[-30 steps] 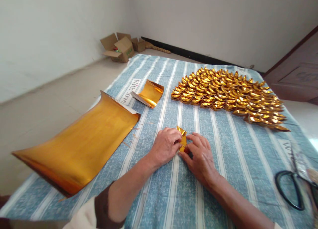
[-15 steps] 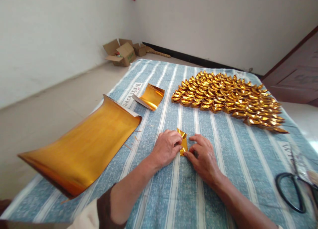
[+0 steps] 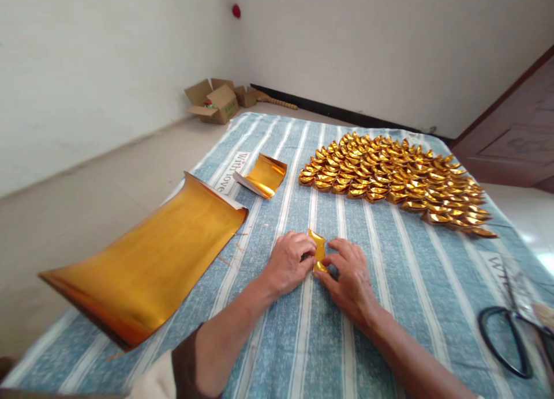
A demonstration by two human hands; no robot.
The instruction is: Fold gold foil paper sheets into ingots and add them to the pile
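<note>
A small strip of gold foil paper (image 3: 319, 250) lies on the striped cloth between my hands, its near end bent up. My left hand (image 3: 289, 260) rests at its left edge, fingers curled and pressing on it. My right hand (image 3: 350, 277) pinches the near right corner between thumb and index finger, the other fingers bent above the cloth. Part of the strip is hidden by my fingertips. Beyond the hands, to the right, stand many folded gold paper ingots (image 3: 389, 177) in close rows.
A large stack of gold foil sheets (image 3: 147, 260) curls at the left, with a smaller stack (image 3: 265, 174) behind it. Black-handled scissors (image 3: 506, 330) lie at the right edge. Blue striped cloth (image 3: 277, 353) covers the table. An opened cardboard box (image 3: 214, 105) sits on the floor beyond.
My right thumb and index finger have closed in on the strip's near end, which is now bent up more. The whole view has shifted slightly, so things sit a little lower.
</note>
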